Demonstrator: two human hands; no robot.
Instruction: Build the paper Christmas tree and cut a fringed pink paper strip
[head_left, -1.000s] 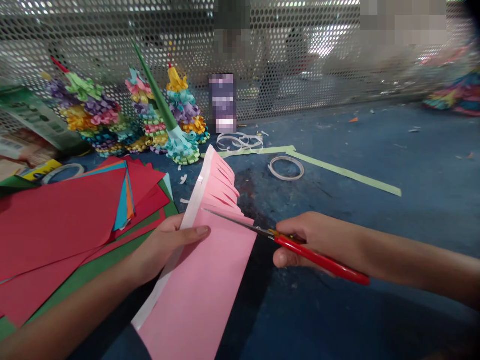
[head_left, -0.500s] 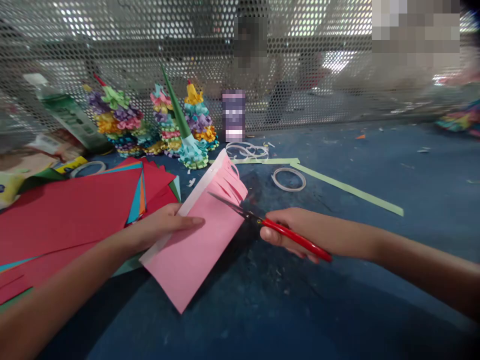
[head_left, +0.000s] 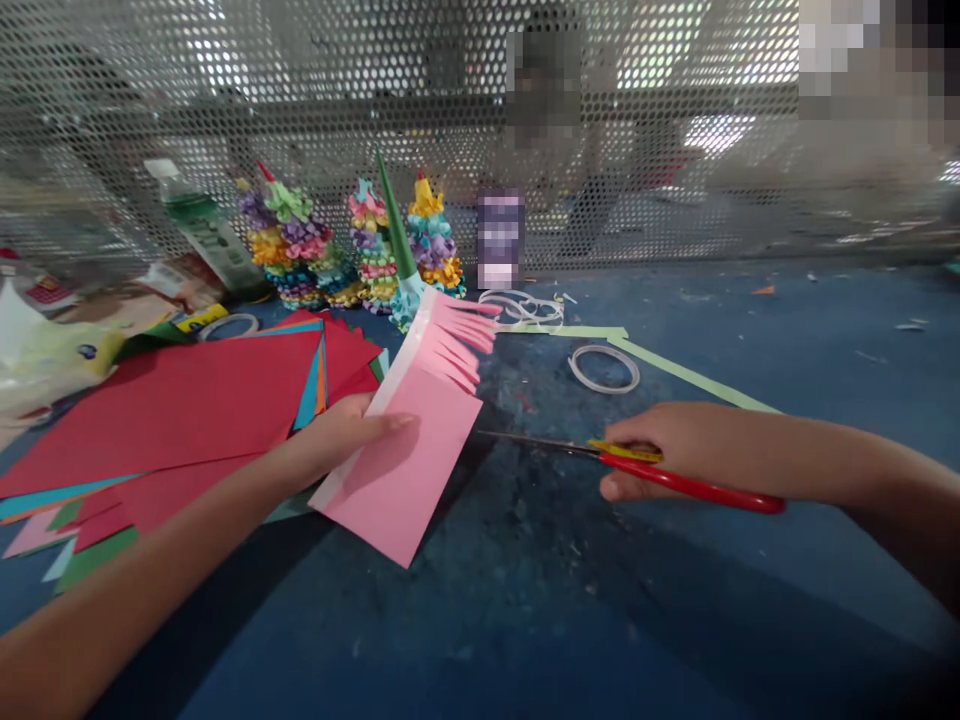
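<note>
A pink sheet of paper (head_left: 409, 470) is pinched in my left hand (head_left: 360, 430), thumb on top. A pale strip runs along its left edge, and its upper part is cut into a fringe (head_left: 461, 340) of several narrow strips; the lower part is uncut. My right hand (head_left: 667, 450) is closed around red-handled scissors (head_left: 697, 488) with some yellow near the pivot. Their blades (head_left: 536, 442) look nearly together and point left, the tip close to the paper's right edge. Whether tip and paper touch, I cannot tell.
Coloured paper sheets (head_left: 195, 400) lie stacked at left. Fringed paper cones (head_left: 289, 240), one with a green spike (head_left: 395, 220), stand behind, beside a green-labelled bottle (head_left: 214, 240). A white ring coil (head_left: 604, 370), a light green strip (head_left: 690, 372) and a phone (head_left: 500, 240) are farther back.
The scissors have come out of the pink paper and moved right, their blades closing. The fringe strips now spread apart to the right. The whole view has shifted slightly.
</note>
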